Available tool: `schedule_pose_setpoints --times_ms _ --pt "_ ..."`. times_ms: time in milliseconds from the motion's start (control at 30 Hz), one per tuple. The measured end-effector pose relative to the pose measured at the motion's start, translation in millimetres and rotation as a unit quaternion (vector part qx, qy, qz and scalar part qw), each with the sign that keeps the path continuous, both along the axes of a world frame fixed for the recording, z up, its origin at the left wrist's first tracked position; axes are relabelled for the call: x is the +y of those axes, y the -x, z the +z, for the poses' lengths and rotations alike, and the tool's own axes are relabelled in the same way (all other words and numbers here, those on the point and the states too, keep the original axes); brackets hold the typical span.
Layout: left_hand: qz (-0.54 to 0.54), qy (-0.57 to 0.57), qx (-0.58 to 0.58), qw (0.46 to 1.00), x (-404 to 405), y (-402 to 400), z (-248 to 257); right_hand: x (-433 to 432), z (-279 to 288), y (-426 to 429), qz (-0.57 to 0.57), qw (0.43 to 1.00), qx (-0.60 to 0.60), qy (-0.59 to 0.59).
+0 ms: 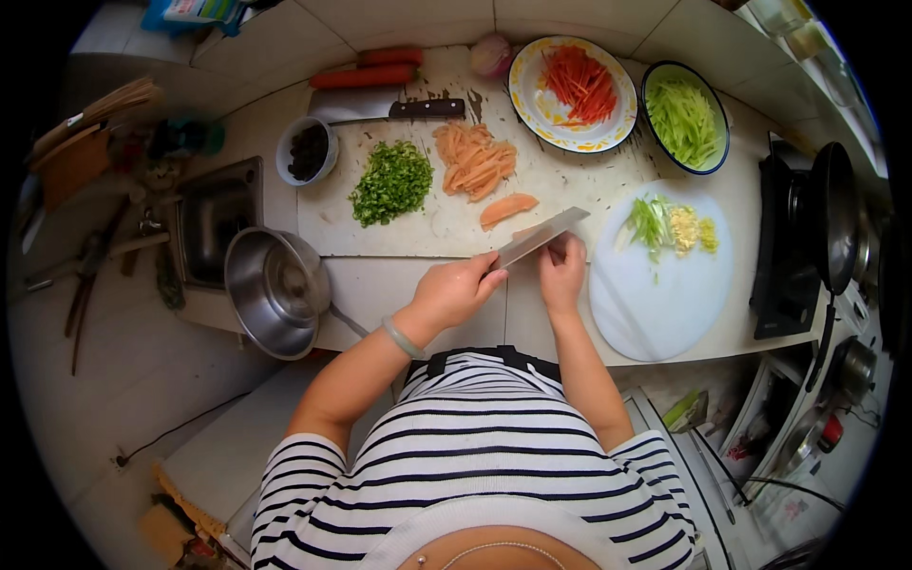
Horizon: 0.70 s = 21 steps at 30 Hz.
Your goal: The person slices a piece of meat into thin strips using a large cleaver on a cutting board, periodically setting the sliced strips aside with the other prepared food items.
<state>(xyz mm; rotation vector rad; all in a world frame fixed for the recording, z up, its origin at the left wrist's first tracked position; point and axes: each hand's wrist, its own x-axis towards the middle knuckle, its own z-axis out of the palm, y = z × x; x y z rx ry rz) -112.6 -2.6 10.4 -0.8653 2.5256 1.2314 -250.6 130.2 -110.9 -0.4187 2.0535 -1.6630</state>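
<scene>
My left hand (456, 288) grips a kitchen knife (545, 236) by its handle; the broad blade slants up to the right. Close behind the blade's far half, my right hand (563, 267) has curled fingers. The blade hides what its fingertips touch. A sliver of pale pink meat (526, 231) peeks out beyond the blade. Just past it, a larger slice of the same meat (509, 211) lies on the white, worn cutting board (342, 239). Cut meat strips (476, 160) form a heap farther back, beside a mound of chopped green vegetable (391, 182).
A cleaver (356, 107), carrots (365, 77) and an onion (491, 55) lie at the back. Shredded carrot fills part of a plate (524, 107), right of which stands a bowl (650, 139) of green shreds. A round white board (655, 306), stove (780, 285), steel basin (278, 292) and sink (221, 221) flank the work area.
</scene>
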Motion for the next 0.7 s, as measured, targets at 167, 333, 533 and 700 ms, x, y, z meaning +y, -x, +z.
schedule_pose_setpoints --times_ms 167,333,533,700 --pt "-0.055 0.08 0.026 0.995 0 11 3 0 -13 0 -0.012 0.998 0.05 -0.022" --pt "-0.066 0.122 0.034 0.99 -3 19 4 -1 -8 1 -0.018 0.998 0.055 -0.034" --pt "-0.083 0.145 -0.003 0.986 -2 26 4 -8 13 4 -0.003 0.993 0.101 -0.066" --pt "-0.091 0.113 -0.083 0.986 -4 26 19 -9 11 3 -0.006 0.992 0.098 -0.074"
